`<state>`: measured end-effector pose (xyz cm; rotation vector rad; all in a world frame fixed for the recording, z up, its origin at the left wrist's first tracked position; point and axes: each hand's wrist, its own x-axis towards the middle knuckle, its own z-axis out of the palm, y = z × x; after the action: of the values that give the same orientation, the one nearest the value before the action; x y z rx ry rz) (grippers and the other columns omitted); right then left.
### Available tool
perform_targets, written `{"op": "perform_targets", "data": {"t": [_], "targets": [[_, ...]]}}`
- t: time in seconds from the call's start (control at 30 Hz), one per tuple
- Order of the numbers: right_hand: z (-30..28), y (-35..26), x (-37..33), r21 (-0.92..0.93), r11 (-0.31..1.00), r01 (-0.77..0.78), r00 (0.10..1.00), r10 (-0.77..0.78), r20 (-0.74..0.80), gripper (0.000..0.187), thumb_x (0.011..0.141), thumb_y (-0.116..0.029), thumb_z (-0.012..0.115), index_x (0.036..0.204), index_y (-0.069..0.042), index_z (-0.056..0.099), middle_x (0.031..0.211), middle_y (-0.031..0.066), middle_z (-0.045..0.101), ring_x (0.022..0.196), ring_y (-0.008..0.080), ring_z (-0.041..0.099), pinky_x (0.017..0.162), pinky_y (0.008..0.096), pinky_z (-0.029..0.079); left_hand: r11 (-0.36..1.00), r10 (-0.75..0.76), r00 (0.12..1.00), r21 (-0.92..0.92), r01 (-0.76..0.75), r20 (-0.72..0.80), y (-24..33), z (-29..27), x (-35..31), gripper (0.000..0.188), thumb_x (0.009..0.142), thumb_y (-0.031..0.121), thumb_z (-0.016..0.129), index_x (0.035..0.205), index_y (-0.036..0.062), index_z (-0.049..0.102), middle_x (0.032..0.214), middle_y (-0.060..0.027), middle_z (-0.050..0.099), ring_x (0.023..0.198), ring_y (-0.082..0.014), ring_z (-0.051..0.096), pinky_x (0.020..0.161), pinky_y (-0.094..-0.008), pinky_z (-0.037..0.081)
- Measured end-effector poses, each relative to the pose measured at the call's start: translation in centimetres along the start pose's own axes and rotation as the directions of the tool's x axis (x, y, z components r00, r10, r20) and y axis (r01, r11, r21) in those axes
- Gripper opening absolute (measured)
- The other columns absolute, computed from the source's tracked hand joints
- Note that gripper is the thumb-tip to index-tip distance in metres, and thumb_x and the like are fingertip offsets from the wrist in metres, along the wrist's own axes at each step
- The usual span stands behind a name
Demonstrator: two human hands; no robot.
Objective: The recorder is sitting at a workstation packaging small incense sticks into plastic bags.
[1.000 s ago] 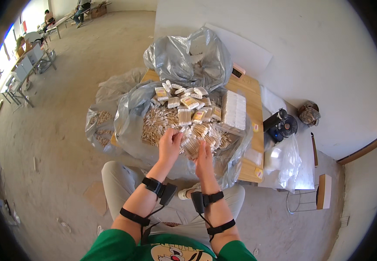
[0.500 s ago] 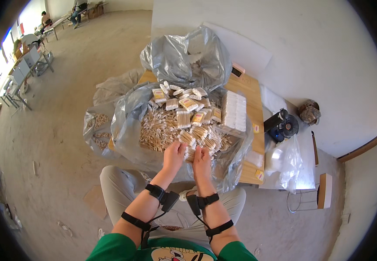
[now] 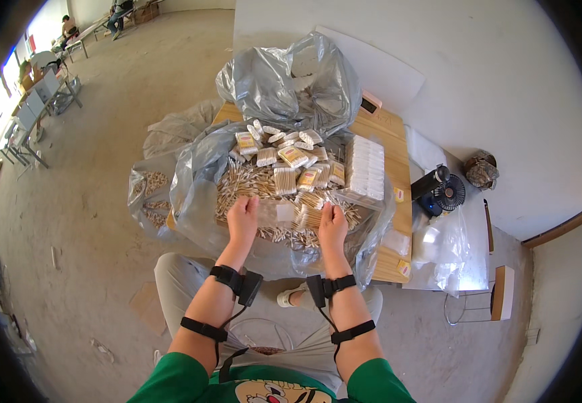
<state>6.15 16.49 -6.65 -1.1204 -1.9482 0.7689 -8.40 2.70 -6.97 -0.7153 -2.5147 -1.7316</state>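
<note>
My left hand [image 3: 242, 216] is closed in a pinch on one end of a clear plastic bag [image 3: 269, 213], which stretches flat towards the right and carries a white patch. My right hand [image 3: 333, 227] grips the end of a bundle of cotton swabs [image 3: 309, 217] at the bag's other end. Whether the swabs sit inside the bag or beside it I cannot tell. Under and behind both hands lies a heap of loose cotton swabs [image 3: 240, 189]. Filled packs of swabs with yellow labels [image 3: 293, 157] are piled just beyond.
A stack of white packs [image 3: 365, 168] stands right of the heap. Grey plastic sheeting [image 3: 197, 171] surrounds the swabs on the wooden table [image 3: 393, 151]. A large grey bag [image 3: 264, 84] sits behind. At the right are a small black fan [image 3: 449, 193] and clear bags [image 3: 449, 252].
My hands have moved apart, the left one leftward and the right one rightward. A clear bag now stretches between them, where before they were close together at a bundle of swabs.
</note>
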Motion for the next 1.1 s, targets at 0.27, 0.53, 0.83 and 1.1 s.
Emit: {"op": "perform_targets", "data": {"t": [0.27,0.53,0.83,1.1], "targets": [[-0.3,-0.4,-0.1,-0.183,0.860,0.476,0.868,-0.493,-0.062,0.024,0.093,-0.025,0.049,0.095,-0.002,0.052,0.087,0.0115,0.057,0.059,0.0301,0.056,0.057,0.0370,0.046,1.000,0.027,1.000,-0.012,-0.027,0.009,1.3,-1.4,0.7,0.032,0.085,0.024,0.061,0.068,-0.0006,0.049,0.057,-0.0154,0.048,0.051,-0.0294,0.044,0.051,-0.0362,0.038],[-0.7,-1.7,-5.3,0.721,0.179,-0.670,0.742,0.132,0.657,0.017,0.088,-0.018,0.057,0.099,-0.005,0.057,0.075,0.0043,0.061,0.063,0.0141,0.058,0.054,0.0254,0.044,0.955,0.295,0.954,-0.040,-0.293,0.047,5.5,-3.2,-0.7,0.030,0.084,0.018,0.063,0.067,-0.0003,0.046,0.056,-0.0152,0.045,0.049,-0.0287,0.039,0.049,-0.0356,0.036],[-7.7,1.3,-5.6,0.746,0.633,-0.206,0.976,0.080,0.201,0.019,0.081,0.006,0.055,0.094,-0.002,0.065,0.094,0.0045,0.060,0.086,0.0155,0.055,0.079,0.0255,0.042,0.979,-0.032,0.999,-0.202,0.030,-0.008,2.7,-4.5,-2.1,0.033,0.088,0.018,0.059,0.063,0.0023,0.044,0.053,-0.0023,0.037,0.050,-0.0109,0.034,0.046,-0.0294,0.031],[-17.6,10.2,-6.3,0.800,0.518,-0.302,0.918,0.385,0.098,0.022,0.081,0.001,0.050,0.096,-0.001,0.065,0.089,0.0047,0.063,0.080,0.0132,0.057,0.072,0.0249,0.044,0.945,-0.120,0.983,-0.289,0.156,0.138,3.5,-4.9,-4.7,0.031,0.092,0.023,0.054,0.068,0.0043,0.048,0.056,0.0035,0.040,0.050,-0.0052,0.035,0.045,-0.0234,0.029]]}}
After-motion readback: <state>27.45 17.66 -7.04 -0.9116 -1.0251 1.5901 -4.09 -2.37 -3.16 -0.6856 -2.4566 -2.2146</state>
